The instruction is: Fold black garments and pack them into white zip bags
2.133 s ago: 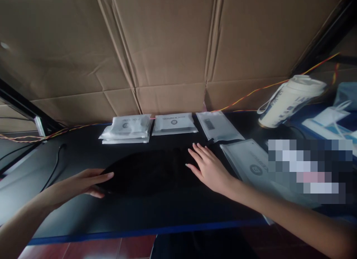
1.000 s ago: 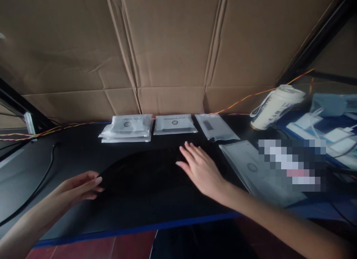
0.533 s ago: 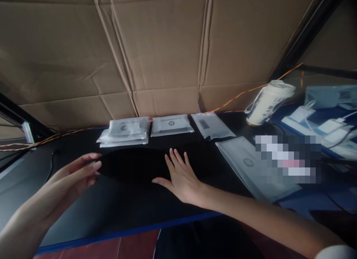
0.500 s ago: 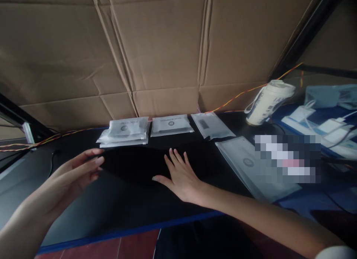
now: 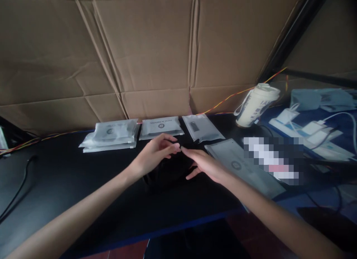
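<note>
A soft black item [image 5: 167, 175], apparently cloth, lies bunched or folded on the black table; its outline melts into the dark surface. My left hand [image 5: 153, 153] reaches over its far side with thumb and fingers closed in a pinch on it. Close by on the right, my right hand [image 5: 208, 166] has its digits spread apart, one tip almost meeting the left thumb and another pointing down beside the black item. Whether the right fingers touch the item is hard to see. Just beyond the hands lies a frosted zip bag [image 5: 161, 127] with a printed logo.
A stack of frosted bags [image 5: 110, 135] lies at back left, another bag [image 5: 203, 128] at back right. A large frosted bag [image 5: 245, 168] is under my right forearm. Further right stand a white tumbler [image 5: 258, 104] and a power strip [image 5: 309, 130] with chargers. A cardboard wall [image 5: 150, 54] closes the back.
My left hand has swung right, carrying its edge of the black item over toward my right hand. My right hand has lifted from lying flat and turned. The view has shifted slightly.
</note>
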